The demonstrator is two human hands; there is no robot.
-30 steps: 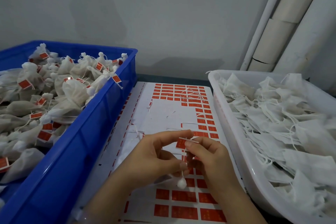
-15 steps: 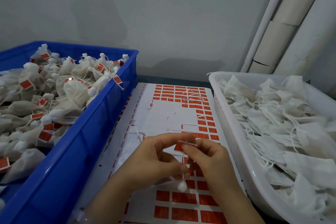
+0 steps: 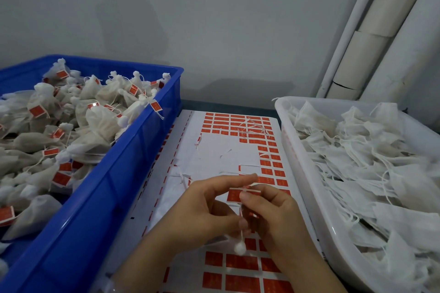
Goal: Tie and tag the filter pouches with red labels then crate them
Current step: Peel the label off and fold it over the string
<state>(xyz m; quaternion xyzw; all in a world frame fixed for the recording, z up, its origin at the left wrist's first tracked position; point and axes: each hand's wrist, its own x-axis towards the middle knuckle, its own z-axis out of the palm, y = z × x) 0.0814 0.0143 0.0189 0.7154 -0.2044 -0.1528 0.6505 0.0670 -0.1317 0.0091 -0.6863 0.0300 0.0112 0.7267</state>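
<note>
Left: one blue plastic crate (image 3: 133, 150), piled with dozens of tied white filter pouches (image 3: 100, 121) carrying red tags; these are done.

Centre: one partly used white label sheet (image 3: 214, 150). Above it, the left hand (image 3: 202, 211) pinches a white drawstring (image 3: 242, 236) and the right hand (image 3: 273, 216) pinches one red label (image 3: 234, 195). This pouch's white gathered neck (image 3: 239, 248) hangs below the hands, not yet crated.

Right: one white plastic tray (image 3: 309, 173), with many untagged pouches (image 3: 357, 162) remaining, too many to count.

Dim, flat, cool light – a faint soft shadow lies on the wall (image 3: 214, 31) above the crate (image 3: 100, 197); far right of the crate the tray's (image 3: 307, 173) contents blur, and the pipes (image 3: 371, 38) bow with wide-angle distortion
</note>
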